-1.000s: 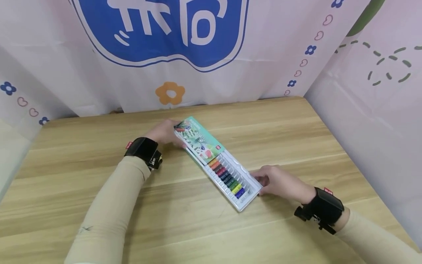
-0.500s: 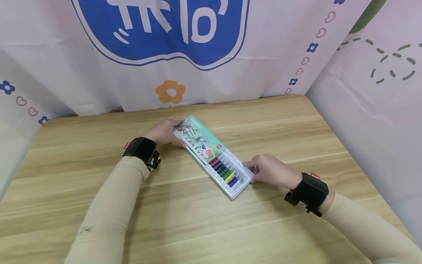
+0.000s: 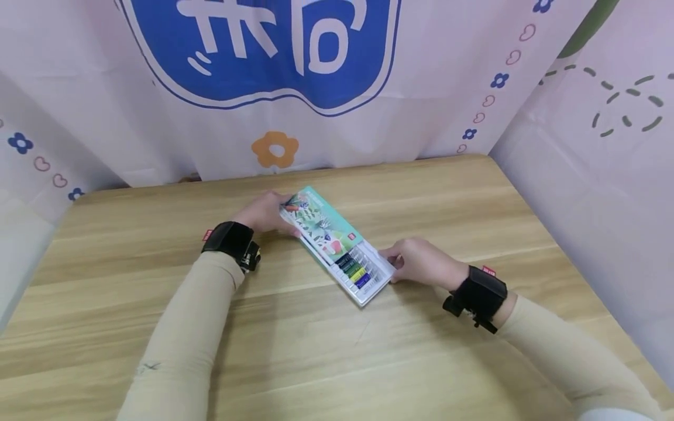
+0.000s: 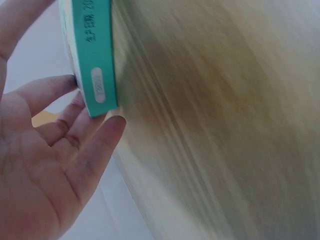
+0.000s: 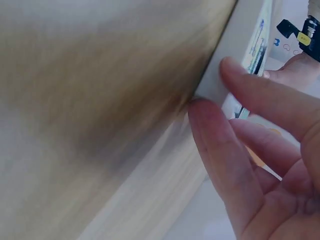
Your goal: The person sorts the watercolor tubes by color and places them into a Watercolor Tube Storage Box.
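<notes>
A paint set lies slantwise on the wooden table (image 3: pixel 316 351). Its green printed sleeve (image 3: pixel 318 225) covers most of a white tray (image 3: pixel 375 279), and only a few coloured paint tubes (image 3: pixel 354 269) show at the near end. My left hand (image 3: pixel 265 213) holds the sleeve's far end, thumb along one side and fingers against the teal end flap (image 4: pixel 97 60). My right hand (image 3: pixel 416 260) presses straight fingers against the tray's near end (image 5: pixel 220 80). Black wrist bands sit on both beige sleeves.
A white and pink printed cloth backdrop (image 3: pixel 274 70) hangs behind the table and along its right edge (image 3: pixel 579 193). Bare wood lies around the paint set on all sides.
My right hand has moved up and left, pushing the tray further into the sleeve, and fewer paint tubes show now. My left hand has kept its hold on the far end.
</notes>
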Motion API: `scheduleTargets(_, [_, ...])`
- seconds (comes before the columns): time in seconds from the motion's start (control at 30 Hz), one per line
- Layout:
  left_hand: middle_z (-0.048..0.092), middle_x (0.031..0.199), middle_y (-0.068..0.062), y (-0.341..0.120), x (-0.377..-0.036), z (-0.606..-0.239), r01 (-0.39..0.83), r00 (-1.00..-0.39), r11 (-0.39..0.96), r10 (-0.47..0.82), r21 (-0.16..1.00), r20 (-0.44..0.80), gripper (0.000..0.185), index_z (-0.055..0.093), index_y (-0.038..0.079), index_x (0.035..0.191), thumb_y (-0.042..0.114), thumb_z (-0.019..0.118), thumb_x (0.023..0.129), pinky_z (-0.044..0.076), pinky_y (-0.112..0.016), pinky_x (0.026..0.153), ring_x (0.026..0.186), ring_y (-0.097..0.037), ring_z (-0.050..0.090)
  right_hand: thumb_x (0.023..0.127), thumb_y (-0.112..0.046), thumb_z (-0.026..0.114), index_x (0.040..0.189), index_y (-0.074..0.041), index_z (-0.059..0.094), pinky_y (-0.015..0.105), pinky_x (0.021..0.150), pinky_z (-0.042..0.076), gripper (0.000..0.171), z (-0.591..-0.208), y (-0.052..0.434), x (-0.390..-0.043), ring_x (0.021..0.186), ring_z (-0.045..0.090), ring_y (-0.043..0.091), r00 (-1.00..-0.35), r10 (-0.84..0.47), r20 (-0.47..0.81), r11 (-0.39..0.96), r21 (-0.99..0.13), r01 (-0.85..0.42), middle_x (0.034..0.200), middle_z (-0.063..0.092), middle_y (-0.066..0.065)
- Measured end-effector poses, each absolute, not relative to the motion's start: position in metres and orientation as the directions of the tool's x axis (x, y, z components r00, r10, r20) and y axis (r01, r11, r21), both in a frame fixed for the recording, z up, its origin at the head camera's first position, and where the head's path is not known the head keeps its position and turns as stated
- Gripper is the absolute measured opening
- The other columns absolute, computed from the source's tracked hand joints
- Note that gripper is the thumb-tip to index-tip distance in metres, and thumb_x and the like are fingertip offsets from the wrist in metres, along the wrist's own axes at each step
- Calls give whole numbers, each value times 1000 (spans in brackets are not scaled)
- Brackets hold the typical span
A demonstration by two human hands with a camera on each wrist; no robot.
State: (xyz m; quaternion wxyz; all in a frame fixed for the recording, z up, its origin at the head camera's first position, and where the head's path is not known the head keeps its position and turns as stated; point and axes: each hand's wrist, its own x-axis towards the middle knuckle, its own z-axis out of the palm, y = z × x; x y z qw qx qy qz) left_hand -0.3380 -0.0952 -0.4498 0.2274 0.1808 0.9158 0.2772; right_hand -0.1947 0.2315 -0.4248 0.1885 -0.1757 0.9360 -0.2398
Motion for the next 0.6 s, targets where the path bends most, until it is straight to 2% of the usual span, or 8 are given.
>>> scheduleTargets(0.1, [42,150,-26,-93,-337,-453,207,-826,774,466,599,-318,107,33,2,158,31,93,75,39,-48,107,114,-32,47,77,-4,89,130,-1,68,27,65,49,57,-427,232,-193,76,54,14,-867,-445,-225,821,-489,-295,96,69,4])
scheduleTargets(0.2, [43,150,-25,-92,-335,-455,215,-822,771,475,600,-316,106,34,2,158,32,93,75,40,-46,106,112,-31,46,76,-7,91,131,-3,69,26,64,47,59,-430,232,-189,76,53,14,-859,-472,-197,821,-453,-347,89,63,-1])
scheduleTargets(0.3, [44,150,-25,-93,-332,-456,209,-825,765,472,609,-311,105,35,2,157,31,94,74,40,-46,106,112,-31,47,77,-7,90,130,-1,68,26,65,48,58,-429,229,-187,76,54,14,-856,-475,-204,822,-449,-349,91,66,-1])
scheduleTargets(0.43, [42,151,-26,-96,-330,-454,195,-830,758,465,622,-307,104,34,2,157,28,93,76,40,-46,106,112,-31,48,77,-6,90,126,1,70,26,67,51,53,-425,222,-190,75,57,12,-876,-414,-248,851,-448,-275,99,74,6])
scheduleTargets(0.6, [39,154,-27,-101,-332,-451,194,-839,757,457,624,-294,104,33,2,158,27,92,77,37,-49,111,119,-33,47,76,-5,89,116,0,75,33,80,58,43,-419,212,-196,90,70,20,-897,-371,-242,867,-437,-241,110,75,12])
